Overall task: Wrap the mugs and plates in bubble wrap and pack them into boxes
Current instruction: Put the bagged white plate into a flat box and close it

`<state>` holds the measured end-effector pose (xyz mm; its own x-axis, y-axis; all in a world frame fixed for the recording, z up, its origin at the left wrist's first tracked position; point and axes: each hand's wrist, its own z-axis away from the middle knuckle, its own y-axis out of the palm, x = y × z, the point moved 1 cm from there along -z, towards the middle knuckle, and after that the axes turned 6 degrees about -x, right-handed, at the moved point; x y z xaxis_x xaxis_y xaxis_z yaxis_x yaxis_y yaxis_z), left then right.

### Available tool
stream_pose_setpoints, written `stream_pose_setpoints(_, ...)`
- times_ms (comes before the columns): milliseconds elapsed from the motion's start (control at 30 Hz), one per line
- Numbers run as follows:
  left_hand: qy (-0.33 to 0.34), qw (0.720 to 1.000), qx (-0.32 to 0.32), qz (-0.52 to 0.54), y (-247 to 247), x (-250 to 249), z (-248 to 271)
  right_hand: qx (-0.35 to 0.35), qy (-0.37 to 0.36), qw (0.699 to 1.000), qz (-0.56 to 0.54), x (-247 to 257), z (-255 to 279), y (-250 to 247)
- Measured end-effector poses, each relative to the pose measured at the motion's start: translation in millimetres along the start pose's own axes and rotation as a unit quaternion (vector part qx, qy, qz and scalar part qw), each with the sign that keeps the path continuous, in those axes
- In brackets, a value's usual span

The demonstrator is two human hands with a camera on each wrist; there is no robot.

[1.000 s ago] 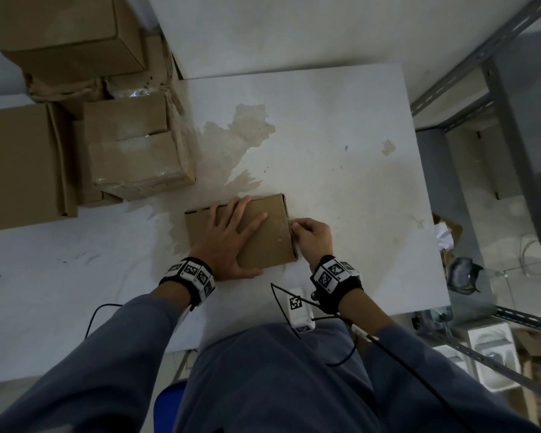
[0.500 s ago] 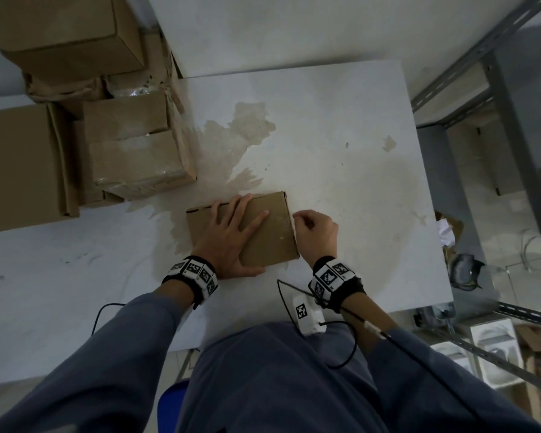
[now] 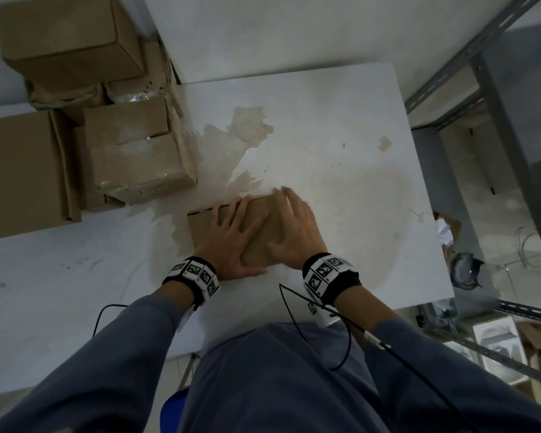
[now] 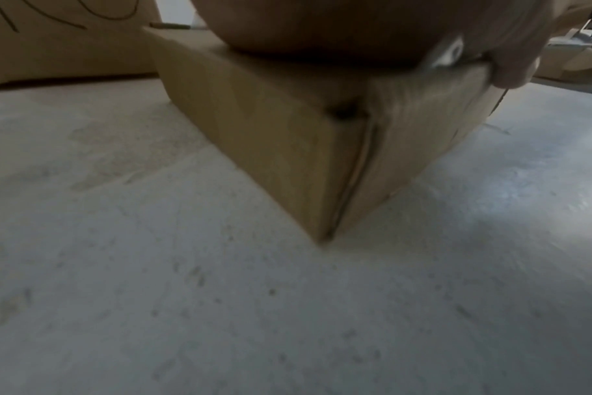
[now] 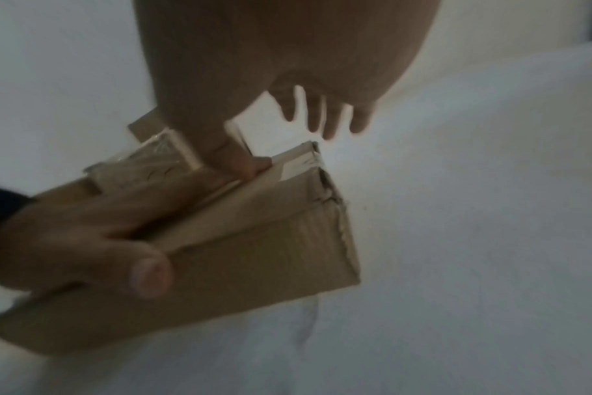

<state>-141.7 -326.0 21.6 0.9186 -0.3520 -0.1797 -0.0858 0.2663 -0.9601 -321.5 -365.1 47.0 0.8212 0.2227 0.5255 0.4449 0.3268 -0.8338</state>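
A small brown cardboard box [image 3: 260, 235] lies closed on the white table [image 3: 341, 170], just in front of me. My left hand [image 3: 228, 239] rests flat on its top, fingers straight, thumb at the near edge. My right hand [image 3: 294, 226] lies over the box's right part with its fingers extended past the far right corner. In the right wrist view the right fingers [image 5: 321, 120] hang spread above the table while the thumb [image 5: 233, 160] touches the box [image 5: 254, 254] top. The left wrist view shows the box [image 4: 288, 133] corner under my palm. No mug, plate or bubble wrap shows.
Several cardboard boxes [image 3: 132, 151] are stacked at the table's back left, with a large one [image 3: 19, 173] beside them. A brown stain [image 3: 247, 142] marks the table behind the small box. Metal shelving [image 3: 481, 89] stands past the table's right edge.
My right hand left the box's right side, where its fingers were curled at the edge, and now lies over the top with fingers straight. The left hand stays flat on the box.
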Motion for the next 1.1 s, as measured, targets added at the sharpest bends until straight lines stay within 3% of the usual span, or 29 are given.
stream_pose_setpoints(67,0.001,1.0,-0.001,0.007,-1,0,1,0.072,-0.105,0.985,0.112,0,-5,6)
stream_pose_setpoints(167,-0.001,1.0,0.002,0.011,-3,1,1,0.137,-0.134,0.966,0.175,-9,-14,12)
stream_pose_setpoints(633,-0.008,1.0,0.012,0.024,-11,28,29,0.164,-0.15,0.939,0.264,-8,-12,15)
stream_pose_setpoints(833,-0.003,0.999,0.004,0.034,-7,29,30,0.176,-0.236,0.905,0.308,4,-29,11)
stream_pose_setpoints(1100,-0.041,0.998,0.017,0.054,-10,48,54,0.195,-0.245,0.902,0.298,1,-34,14)
